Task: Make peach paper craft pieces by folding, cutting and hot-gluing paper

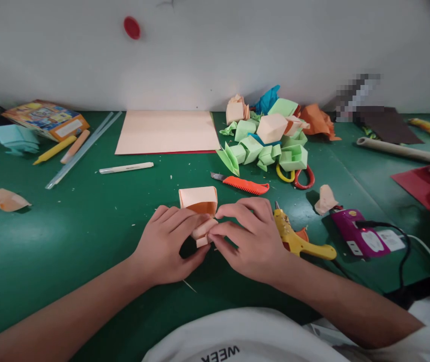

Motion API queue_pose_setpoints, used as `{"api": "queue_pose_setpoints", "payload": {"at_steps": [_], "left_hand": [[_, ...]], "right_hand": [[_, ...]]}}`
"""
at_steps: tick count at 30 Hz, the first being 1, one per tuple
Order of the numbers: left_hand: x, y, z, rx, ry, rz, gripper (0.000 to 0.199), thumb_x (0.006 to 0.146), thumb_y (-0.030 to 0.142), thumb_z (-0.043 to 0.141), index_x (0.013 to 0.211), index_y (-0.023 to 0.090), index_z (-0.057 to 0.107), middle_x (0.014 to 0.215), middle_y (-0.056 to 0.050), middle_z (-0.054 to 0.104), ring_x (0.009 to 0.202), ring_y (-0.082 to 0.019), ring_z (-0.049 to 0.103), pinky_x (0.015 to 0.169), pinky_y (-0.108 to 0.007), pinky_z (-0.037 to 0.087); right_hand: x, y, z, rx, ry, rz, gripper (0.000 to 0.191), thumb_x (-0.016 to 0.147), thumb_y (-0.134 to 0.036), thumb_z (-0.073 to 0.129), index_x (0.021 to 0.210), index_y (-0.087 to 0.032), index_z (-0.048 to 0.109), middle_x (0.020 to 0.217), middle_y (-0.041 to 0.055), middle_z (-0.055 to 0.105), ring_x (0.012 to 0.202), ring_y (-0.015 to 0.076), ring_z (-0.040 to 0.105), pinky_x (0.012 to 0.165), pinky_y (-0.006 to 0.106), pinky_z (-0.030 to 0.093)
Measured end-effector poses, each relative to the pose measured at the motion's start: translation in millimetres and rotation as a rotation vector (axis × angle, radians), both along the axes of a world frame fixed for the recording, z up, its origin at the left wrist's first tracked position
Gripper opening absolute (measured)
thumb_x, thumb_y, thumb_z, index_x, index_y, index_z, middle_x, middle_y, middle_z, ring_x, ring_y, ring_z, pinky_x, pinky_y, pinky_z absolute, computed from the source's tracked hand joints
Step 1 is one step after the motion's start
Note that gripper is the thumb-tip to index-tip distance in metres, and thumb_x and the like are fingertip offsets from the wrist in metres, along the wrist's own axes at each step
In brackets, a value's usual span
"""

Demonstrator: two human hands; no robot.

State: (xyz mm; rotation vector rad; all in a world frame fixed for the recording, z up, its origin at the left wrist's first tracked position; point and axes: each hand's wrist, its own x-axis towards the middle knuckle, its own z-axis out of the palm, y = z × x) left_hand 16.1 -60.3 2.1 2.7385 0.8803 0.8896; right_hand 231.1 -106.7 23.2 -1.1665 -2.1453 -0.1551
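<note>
The left hand point(170, 244) and right hand point(252, 239) pinch folded paper point(203, 230) near frame centre, a knife point(245, 184) above, a glue gun point(294, 243) lower right.

The held paper point(203, 229) is peach, the glue gun point(295, 243) yellow, the tabletop point(87, 236) green.

White shirt point(260, 329), dark capital lettering point(220, 353), bare forearms point(100, 294)

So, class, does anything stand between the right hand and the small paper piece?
Nothing visible does: the right hand touches the small paper piece, and the left hand holds it from the other side. The larger folded paper is just beyond the piece, not in between.
</note>
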Motion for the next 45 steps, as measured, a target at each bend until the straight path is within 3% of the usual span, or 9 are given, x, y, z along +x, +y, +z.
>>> {"api": "queue_pose_setpoints", "payload": {"at_steps": [19,32,38,45], "left_hand": [[-2.5,0.3,-0.4,-0.014,-0.014,0.007,0.032,0.090,0.034,0.067,0.116,0.017,0.062,0.105,-0.008,0.075,0.088,-0.025,0.067,0.075,-0.041,0.041],[-4.7,2.1,1.0,-0.074,-0.056,0.070,0.038,0.090,0.039,0.063,0.121,0.019,0.064,0.110,-0.010,0.074,0.091,-0.027,0.066,0.080,-0.043,0.044],[-6.5,-0.6,6.2,0.006,-0.074,0.049,0.039,0.089,0.042,0.065,0.119,0.016,0.063,0.101,-0.009,0.077,0.080,-0.025,0.066,0.074,-0.040,0.044],[-10.5,1.0,3.4,-0.053,-0.059,0.070,0.040,0.094,0.052,0.061,0.114,0.018,0.066,0.101,-0.009,0.077,0.081,-0.026,0.066,0.075,-0.041,0.043]], "right_hand": [[0.9,5.7,-1.0,0.069,0.010,0.026,0.015,0.089,-0.013,0.066,0.080,-0.023,0.062,0.098,0.0001,0.074,0.096,0.0212,0.057,0.090,0.039,0.044],[12.7,0.9,10.8,-0.111,0.152,0.145,0.007,0.093,-0.016,0.061,0.091,-0.021,0.065,0.106,0.0059,0.065,0.103,0.0214,0.055,0.096,0.040,0.043],[13.3,1.5,11.3,-0.117,0.155,0.185,0.005,0.094,-0.017,0.061,0.094,-0.021,0.065,0.106,0.0056,0.066,0.102,0.0209,0.056,0.096,0.040,0.042],[12.3,0.7,10.1,-0.079,0.118,0.187,0.003,0.093,-0.018,0.065,0.093,-0.022,0.065,0.109,0.0050,0.067,0.101,0.0209,0.056,0.095,0.040,0.041]]}}
